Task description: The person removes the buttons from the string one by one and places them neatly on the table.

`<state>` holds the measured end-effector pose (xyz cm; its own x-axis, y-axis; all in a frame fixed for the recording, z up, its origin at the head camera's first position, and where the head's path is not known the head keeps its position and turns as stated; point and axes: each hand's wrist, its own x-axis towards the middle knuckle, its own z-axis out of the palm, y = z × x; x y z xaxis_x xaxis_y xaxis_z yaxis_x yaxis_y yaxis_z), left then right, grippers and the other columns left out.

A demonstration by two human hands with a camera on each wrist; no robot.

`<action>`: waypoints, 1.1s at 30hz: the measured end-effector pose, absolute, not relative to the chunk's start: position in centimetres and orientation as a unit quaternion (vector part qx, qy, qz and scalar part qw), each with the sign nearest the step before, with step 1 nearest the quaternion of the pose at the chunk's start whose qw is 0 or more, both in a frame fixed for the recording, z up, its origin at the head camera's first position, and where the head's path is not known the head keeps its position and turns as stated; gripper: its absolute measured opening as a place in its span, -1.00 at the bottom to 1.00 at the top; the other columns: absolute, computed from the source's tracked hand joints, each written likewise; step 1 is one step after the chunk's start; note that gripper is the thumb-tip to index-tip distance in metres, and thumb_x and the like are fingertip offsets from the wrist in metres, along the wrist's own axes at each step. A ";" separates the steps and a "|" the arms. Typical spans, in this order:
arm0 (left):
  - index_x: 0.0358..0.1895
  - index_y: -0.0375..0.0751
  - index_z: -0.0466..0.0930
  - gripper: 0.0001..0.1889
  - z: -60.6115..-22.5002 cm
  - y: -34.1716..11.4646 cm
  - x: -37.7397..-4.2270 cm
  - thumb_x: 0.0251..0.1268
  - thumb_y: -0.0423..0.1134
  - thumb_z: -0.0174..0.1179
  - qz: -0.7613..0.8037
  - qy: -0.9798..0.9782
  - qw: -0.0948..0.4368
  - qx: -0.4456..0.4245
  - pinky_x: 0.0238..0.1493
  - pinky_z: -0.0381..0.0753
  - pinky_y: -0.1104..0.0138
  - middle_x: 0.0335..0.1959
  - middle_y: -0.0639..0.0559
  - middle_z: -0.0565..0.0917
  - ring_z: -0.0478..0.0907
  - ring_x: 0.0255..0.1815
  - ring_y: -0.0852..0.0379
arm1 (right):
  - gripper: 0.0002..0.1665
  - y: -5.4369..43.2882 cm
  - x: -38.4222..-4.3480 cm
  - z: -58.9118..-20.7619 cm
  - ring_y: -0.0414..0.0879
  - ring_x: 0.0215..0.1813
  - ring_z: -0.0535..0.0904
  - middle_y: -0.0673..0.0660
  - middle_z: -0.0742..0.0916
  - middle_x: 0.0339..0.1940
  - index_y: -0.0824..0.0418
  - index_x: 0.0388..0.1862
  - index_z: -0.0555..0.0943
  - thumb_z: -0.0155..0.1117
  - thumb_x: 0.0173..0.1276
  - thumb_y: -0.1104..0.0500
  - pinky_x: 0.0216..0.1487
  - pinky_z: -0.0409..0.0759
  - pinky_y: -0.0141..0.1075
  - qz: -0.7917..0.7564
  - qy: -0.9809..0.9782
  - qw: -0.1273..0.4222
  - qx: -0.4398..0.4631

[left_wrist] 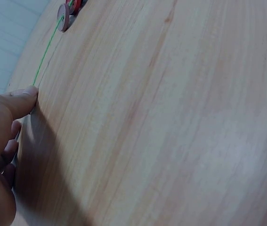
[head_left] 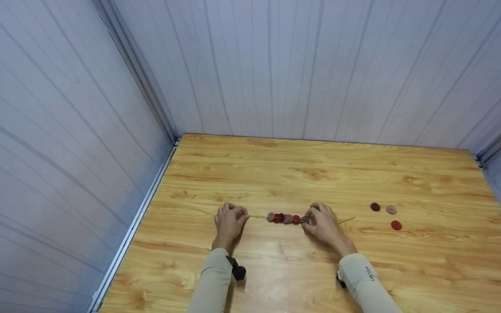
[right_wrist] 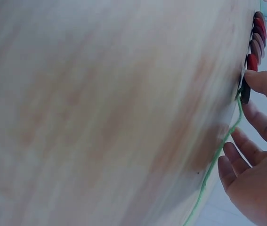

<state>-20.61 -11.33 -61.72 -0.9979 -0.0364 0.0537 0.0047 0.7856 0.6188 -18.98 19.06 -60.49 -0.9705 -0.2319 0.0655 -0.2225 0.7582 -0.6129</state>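
A green string (left_wrist: 46,57) runs through a row of red, dark red and pinkish buttons (head_left: 287,218) lying on the wooden table. My left hand (head_left: 229,224) pinches the string left of the row between thumb and finger. At the row's right end, my right hand (head_left: 323,224) holds a dark button (right_wrist: 246,90) between thumb and forefinger, its other fingers loosely bent. From that button the string's right tail (right_wrist: 208,175) trails past the right hand. Nearest the left hand on the string is a pinkish button (left_wrist: 63,18).
To the right on the table (head_left: 250,174) lie three loose buttons: a dark red one (head_left: 375,207), a pinkish one (head_left: 391,209) and a red one (head_left: 396,225). Pale panelled walls (head_left: 276,65) border the table at the back and sides.
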 end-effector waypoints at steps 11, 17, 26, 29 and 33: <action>-0.39 0.13 0.65 -0.93 -61.7 -11.4 -20.6 0.19 -0.05 0.31 -0.325 -0.945 0.035 0.010 0.03 0.19 0.01 -0.08 0.01 0.47 0.32 -0.06 -0.03 | -0.75 20.5 -18.8 -60.4 0.21 0.24 0.34 0.23 0.51 0.17 0.15 -0.20 0.59 0.40 0.21 0.07 0.25 0.22 0.16 -0.322 0.940 0.016 -0.112; -0.37 0.12 0.67 -0.94 -61.7 -11.4 -20.5 0.19 -0.06 0.31 -0.328 -0.944 0.043 0.004 0.02 0.18 0.00 -0.08 0.00 0.47 0.31 -0.06 -0.04 | -0.76 21.3 -18.6 -60.3 0.24 0.26 0.32 0.25 0.51 0.15 0.18 -0.21 0.60 0.39 0.22 0.09 0.27 0.19 0.17 -0.332 0.936 0.012 -0.113; -0.36 0.13 0.67 -0.94 -61.8 -11.4 -20.6 0.20 -0.05 0.31 -0.328 -0.944 0.040 0.006 0.02 0.19 -0.02 -0.07 0.00 0.47 0.32 -0.04 -0.05 | -0.79 22.3 -18.5 -60.4 0.23 0.21 0.34 0.22 0.52 0.11 0.16 -0.24 0.60 0.39 0.22 0.11 0.21 0.22 0.17 -0.325 0.940 0.006 -0.106; -0.37 0.14 0.66 -0.94 -61.8 -11.5 -20.7 0.19 -0.04 0.31 -0.325 -0.945 0.040 0.006 0.02 0.19 -0.01 -0.07 0.00 0.47 0.32 -0.04 -0.05 | -0.80 22.6 -18.4 -60.3 0.23 0.21 0.33 0.23 0.51 0.13 0.16 -0.23 0.60 0.38 0.23 0.11 0.21 0.21 0.17 -0.326 0.940 0.007 -0.103; -0.39 0.15 0.66 -0.93 -61.8 -11.4 -20.7 0.18 -0.03 0.31 -0.323 -0.946 0.038 0.008 0.03 0.19 -0.01 -0.07 0.00 0.47 0.32 -0.04 -0.04 | -0.80 23.0 -18.2 -60.3 0.26 0.25 0.31 0.26 0.51 0.16 0.16 -0.23 0.61 0.38 0.23 0.11 0.24 0.19 0.19 -0.328 0.939 0.006 -0.099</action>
